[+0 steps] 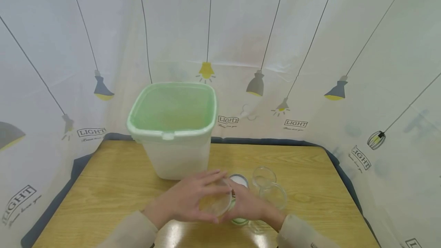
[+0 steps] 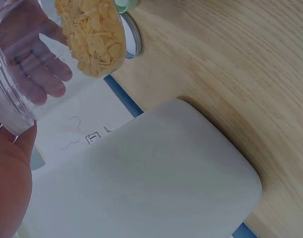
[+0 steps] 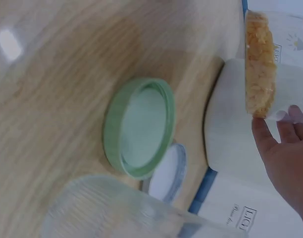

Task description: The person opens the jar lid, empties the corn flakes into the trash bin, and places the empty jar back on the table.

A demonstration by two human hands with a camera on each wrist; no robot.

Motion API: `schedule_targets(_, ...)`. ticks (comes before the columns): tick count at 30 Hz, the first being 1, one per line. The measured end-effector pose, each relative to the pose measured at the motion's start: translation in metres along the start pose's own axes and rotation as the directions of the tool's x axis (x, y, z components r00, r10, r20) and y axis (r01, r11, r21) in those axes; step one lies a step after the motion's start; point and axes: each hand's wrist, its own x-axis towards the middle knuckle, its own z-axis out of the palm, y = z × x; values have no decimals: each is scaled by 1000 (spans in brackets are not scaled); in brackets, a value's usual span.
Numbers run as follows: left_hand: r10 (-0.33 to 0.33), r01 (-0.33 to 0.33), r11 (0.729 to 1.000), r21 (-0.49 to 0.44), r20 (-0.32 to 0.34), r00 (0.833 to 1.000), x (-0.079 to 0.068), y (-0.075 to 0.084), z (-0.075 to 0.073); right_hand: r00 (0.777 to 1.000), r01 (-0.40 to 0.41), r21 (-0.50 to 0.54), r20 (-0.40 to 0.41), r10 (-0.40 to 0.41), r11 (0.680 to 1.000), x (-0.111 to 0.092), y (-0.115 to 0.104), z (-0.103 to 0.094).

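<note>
A clear jar (image 1: 220,205) is held between both hands over the table's near part. Pale yellow corn flakes (image 2: 94,42) fill its lower end. My left hand (image 1: 187,199) grips the jar from the left, fingers spread over the far side and thumb on the near side. My right hand (image 1: 247,203) holds it from the right; its fingers show through the clear wall in the left wrist view. Beside the right hand lie a green ring-shaped lid (image 3: 112,126) and a white lid with a grey-blue rim (image 3: 167,173).
A tall white bin (image 1: 179,156) with a pale green rim stands behind the left hand. Clear empty-looking containers (image 1: 264,175) stand right of the hands, partly behind the right forearm. Cloth printed with lamps (image 1: 255,83) hangs around the wooden table (image 1: 103,194).
</note>
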Motion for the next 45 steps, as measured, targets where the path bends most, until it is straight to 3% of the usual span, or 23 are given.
schedule_targets(4,41,-38,998,51,-55,998,-2,-3,8,1000,7,67,-23,-5,998,2,10,12)
schedule_targets(11,130,-109,986,125,-181,975,-1,-6,21,995,49,182,-92,-33,982,3,18,28)
schedule_targets(16,135,-98,978,185,-198,971,-2,-5,25,986,69,130,-161,-47,989,1,22,37)
schedule_targets(28,118,-57,957,284,-204,972,-6,-3,32,973,-24,86,-226,43,996,0,22,47)
schedule_targets(32,57,17,947,322,-218,974,-6,0,37,949,-14,82,-313,39,997,2,22,54)
schedule_targets(35,-57,136,932,336,-233,971,-5,4,41,910,10,66,-413,18,998,6,22,62)
schedule_targets(38,-174,248,911,330,-236,956,-4,9,46,884,30,63,-468,3,998,8,26,69)
schedule_targets(41,-234,288,913,288,-207,950,-4,12,47,883,24,48,-470,1,999,8,30,72)
schedule_targets(45,-233,251,951,182,-115,966,-8,8,44,905,-9,36,-425,24,999,6,34,71)
